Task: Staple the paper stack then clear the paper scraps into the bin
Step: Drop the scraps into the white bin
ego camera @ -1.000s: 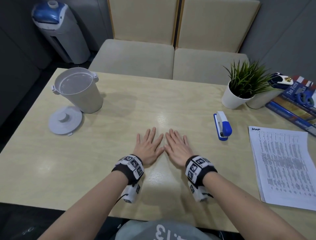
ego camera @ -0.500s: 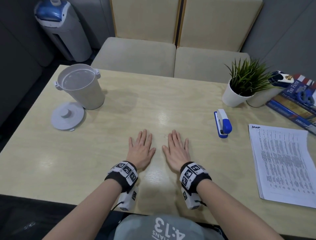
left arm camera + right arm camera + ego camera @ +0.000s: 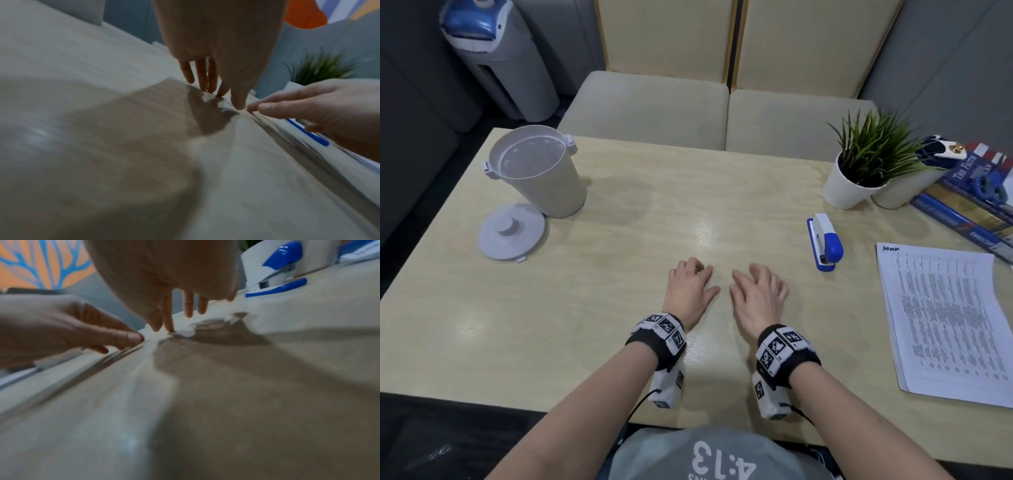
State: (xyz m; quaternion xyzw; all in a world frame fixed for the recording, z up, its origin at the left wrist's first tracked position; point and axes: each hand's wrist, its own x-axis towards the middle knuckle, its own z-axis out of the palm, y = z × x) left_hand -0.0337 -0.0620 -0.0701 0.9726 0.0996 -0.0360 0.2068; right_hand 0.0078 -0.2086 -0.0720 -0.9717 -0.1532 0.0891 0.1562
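Here, pale wood table point(image 3: 619, 212), beige seats point(image 3: 647, 102) behind; both hands loosely curled, grasping nothing.

On the wooden table I see a blue and white stapler point(image 3: 825, 242), lying closed and flat, right of centre. Further right, near the table's edge, lies the paper stack point(image 3: 945, 322), white sheets printed with dense tables, squared up and flat. At the far left stands the bin point(image 3: 538, 176), a small pale round pail, upright and open. Its round lid point(image 3: 511, 231) with a knob lies flat on the table, just in front of it. I cannot make out paper scraps.
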